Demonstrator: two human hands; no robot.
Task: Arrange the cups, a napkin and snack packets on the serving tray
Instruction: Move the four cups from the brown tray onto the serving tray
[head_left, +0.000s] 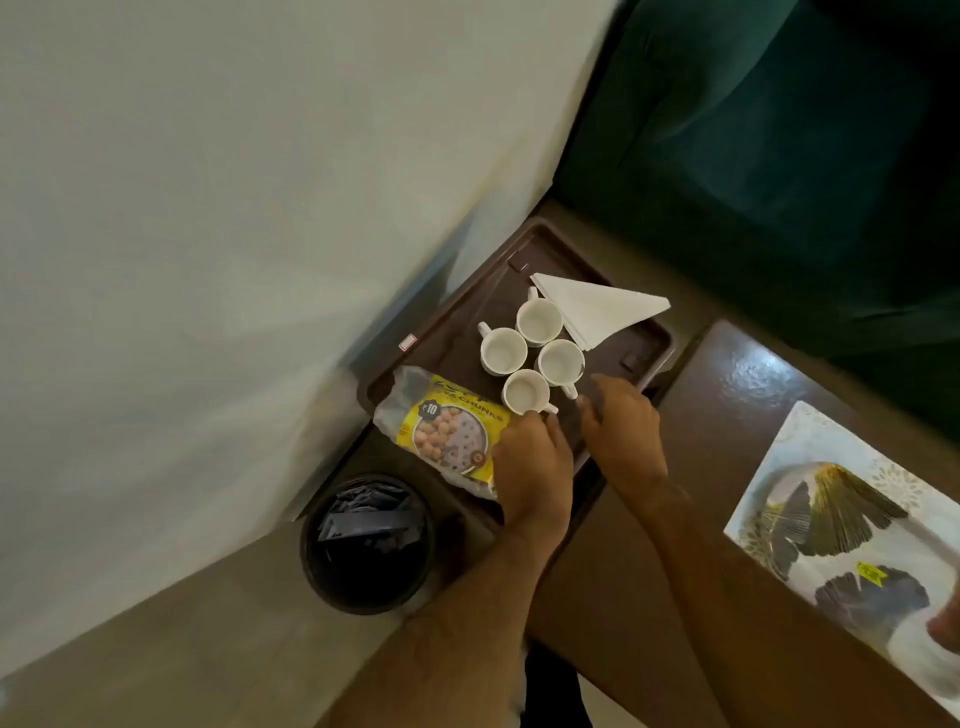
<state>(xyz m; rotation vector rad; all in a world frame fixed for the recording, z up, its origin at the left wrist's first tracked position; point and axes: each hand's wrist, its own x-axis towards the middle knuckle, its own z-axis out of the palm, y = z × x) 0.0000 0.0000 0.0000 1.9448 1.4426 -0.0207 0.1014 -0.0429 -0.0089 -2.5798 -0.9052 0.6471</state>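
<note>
— Where does everything sit on your tray?

— Four cups cluster mid-tray, touching one another; the napkin lies folded at the far corner, just beside them. The packet rests on the near edge, overhanging it.

— And your hands?

— Your left hand curls over the packet's end, gripping it. Your right hand sits by the nearest cups' handles; I cannot tell whether it holds anything.

Left hand and right hand side by side, forearms extended forward, fingers curled down.
</note>
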